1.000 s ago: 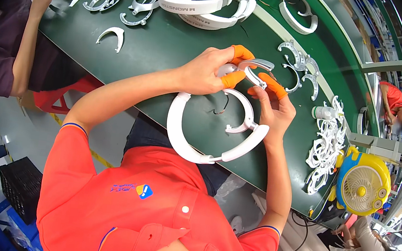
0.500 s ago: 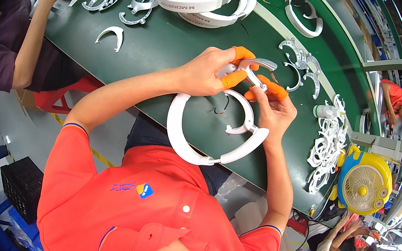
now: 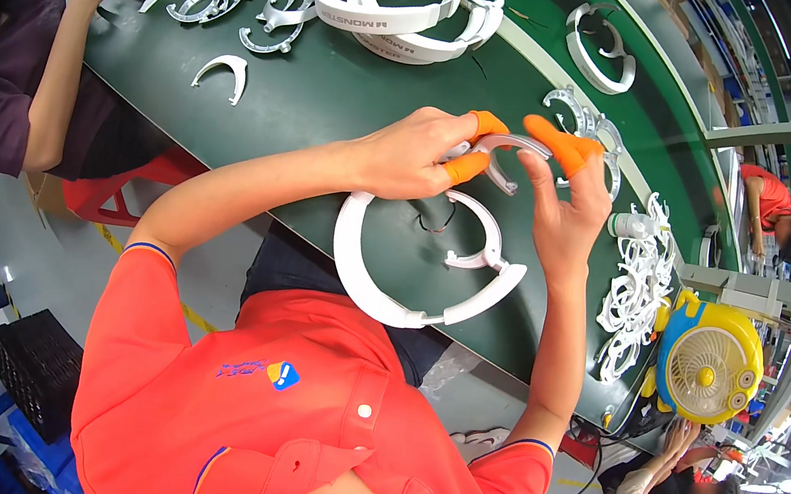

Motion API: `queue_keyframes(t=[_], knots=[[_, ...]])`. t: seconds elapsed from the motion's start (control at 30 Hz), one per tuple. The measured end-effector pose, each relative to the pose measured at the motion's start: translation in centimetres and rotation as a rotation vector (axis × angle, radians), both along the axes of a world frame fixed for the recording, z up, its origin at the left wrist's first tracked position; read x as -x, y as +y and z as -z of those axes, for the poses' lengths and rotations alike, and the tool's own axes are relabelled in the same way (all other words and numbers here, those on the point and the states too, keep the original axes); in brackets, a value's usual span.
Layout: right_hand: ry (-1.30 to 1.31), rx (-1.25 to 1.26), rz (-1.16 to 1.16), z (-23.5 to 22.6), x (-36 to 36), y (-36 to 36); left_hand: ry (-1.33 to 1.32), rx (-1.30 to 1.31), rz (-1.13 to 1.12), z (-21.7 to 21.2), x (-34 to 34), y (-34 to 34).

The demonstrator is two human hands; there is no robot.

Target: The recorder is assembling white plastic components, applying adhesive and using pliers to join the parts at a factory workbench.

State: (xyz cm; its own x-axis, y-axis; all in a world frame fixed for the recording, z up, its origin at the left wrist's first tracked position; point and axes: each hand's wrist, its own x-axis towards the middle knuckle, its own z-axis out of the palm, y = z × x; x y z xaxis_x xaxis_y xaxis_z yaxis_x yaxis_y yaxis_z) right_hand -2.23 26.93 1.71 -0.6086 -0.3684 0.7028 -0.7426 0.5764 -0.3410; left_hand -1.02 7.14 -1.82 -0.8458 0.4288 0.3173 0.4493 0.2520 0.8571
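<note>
A white headphone headband point(image 3: 363, 273) hangs in front of me over the bench edge, a curved ear-cup bracket and thin dark wire at one end. My left hand point(image 3: 417, 154), with orange finger cots, is closed on the near end of a white C-shaped bracket point(image 3: 500, 156) at the headband's upper end. Whether that bracket is attached is hidden by my fingers. My right hand point(image 3: 568, 194), also in orange finger cots, is open beside the bracket's far tip, thumb and index finger apart.
Several headbands point(image 3: 384, 19) and loose brackets point(image 3: 276, 15) lie at the far left. A single bracket point(image 3: 224, 73) lies nearer. At right are more brackets point(image 3: 611, 140), a pile of white parts point(image 3: 636, 286), a small bottle point(image 3: 630, 225) and a yellow fan point(image 3: 712, 365). A co-worker's arm point(image 3: 60, 87) rests at left.
My right hand has let go of the bracket, moved right and spread its fingers. My left hand keeps its grip, with the bracket turned slightly and shifted a little right.
</note>
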Motion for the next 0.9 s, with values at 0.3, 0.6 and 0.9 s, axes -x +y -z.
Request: queue_keyframes(t=[0.3,0.6,0.9], knots=[[-0.308,0.247,-0.098,0.2,-0.6,-0.4,0.02,-0.083,-0.119,-0.4,-0.3,0.9],[-0.62,0.401,-0.168,1.7,0.1,-0.9,0.097,0.03,-0.192,0.8,-1.4,-0.6],[-0.452,0.108,-0.153,2.7,-0.6,-1.4,-0.072,0.024,-0.047,-0.2,-1.6,-1.0]])
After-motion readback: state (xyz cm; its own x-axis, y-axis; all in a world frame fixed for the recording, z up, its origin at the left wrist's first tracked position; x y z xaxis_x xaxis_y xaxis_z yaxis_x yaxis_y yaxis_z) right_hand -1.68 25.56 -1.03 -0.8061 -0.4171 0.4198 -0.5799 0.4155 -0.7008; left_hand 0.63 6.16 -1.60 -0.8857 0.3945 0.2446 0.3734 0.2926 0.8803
